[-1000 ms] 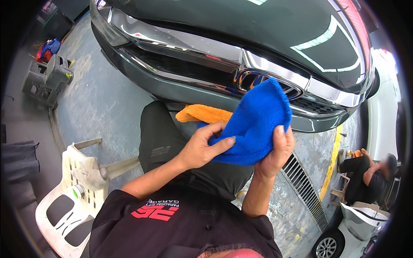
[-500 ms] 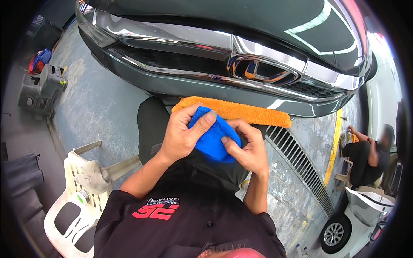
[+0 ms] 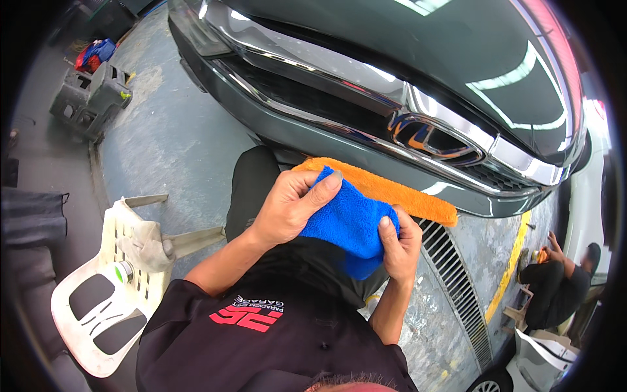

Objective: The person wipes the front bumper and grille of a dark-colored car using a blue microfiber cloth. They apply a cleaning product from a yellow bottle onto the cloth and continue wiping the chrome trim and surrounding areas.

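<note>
A blue microfibre cloth (image 3: 349, 219) is stretched between my two hands above my lap. My left hand (image 3: 294, 206) pinches its upper left corner, thumb on top. At the cloth's right edge, my right hand (image 3: 400, 245) grips it with the thumb pressed on the near face. Its lower part hangs loose in a fold. Behind it an orange towel (image 3: 392, 193) lies lengthwise across my knees, partly hidden by the cloth and my left hand. Just beyond stands the chrome grille (image 3: 313, 101) of a dark grey car, with an oval emblem (image 3: 436, 138).
To my left a cream plastic chair (image 3: 98, 294) carries a pale cloth (image 3: 145, 245) and a small round tin (image 3: 123, 272). Grey step stools (image 3: 91, 98) stand farther off. A floor drain grating (image 3: 454, 287) runs on my right, where another person (image 3: 555, 281) sits beside a white car.
My hands have moved apart and spread the blue cloth wider; its lower part now hangs down. The view has turned, so the car appears tilted and shifted right.
</note>
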A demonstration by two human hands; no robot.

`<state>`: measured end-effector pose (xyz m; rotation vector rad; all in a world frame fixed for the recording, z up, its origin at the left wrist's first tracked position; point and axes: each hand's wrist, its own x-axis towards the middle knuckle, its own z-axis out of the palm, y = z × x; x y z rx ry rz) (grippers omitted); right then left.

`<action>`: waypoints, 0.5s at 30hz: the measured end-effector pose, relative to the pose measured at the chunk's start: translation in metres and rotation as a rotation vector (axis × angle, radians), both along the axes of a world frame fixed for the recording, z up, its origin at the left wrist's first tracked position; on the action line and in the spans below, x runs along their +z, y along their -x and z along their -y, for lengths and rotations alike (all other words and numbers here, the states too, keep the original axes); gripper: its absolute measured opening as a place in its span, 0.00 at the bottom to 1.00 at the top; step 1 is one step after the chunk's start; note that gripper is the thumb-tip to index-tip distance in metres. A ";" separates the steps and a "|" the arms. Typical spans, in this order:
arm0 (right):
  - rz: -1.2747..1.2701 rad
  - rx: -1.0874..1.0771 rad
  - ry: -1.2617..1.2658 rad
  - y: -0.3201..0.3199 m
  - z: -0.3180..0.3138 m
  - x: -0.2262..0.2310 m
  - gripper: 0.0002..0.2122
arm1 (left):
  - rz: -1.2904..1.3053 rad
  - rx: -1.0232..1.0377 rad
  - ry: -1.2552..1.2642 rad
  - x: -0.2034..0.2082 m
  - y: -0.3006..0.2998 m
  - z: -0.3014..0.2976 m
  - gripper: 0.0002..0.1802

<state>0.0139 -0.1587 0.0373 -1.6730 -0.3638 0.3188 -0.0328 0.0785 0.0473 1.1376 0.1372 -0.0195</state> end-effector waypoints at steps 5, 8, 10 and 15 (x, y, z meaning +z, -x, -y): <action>-0.031 0.042 0.085 0.001 -0.004 -0.016 0.11 | 0.046 0.059 -0.101 0.014 -0.002 0.000 0.21; -0.022 0.070 0.086 0.004 0.000 -0.033 0.11 | 0.062 0.056 -0.109 0.021 0.000 -0.003 0.21; 0.053 0.066 0.082 0.006 -0.003 -0.039 0.11 | 0.062 0.038 -0.121 0.021 0.004 -0.008 0.21; -0.043 0.020 0.160 0.007 0.000 -0.039 0.09 | 0.033 0.032 -0.120 0.029 0.010 -0.016 0.21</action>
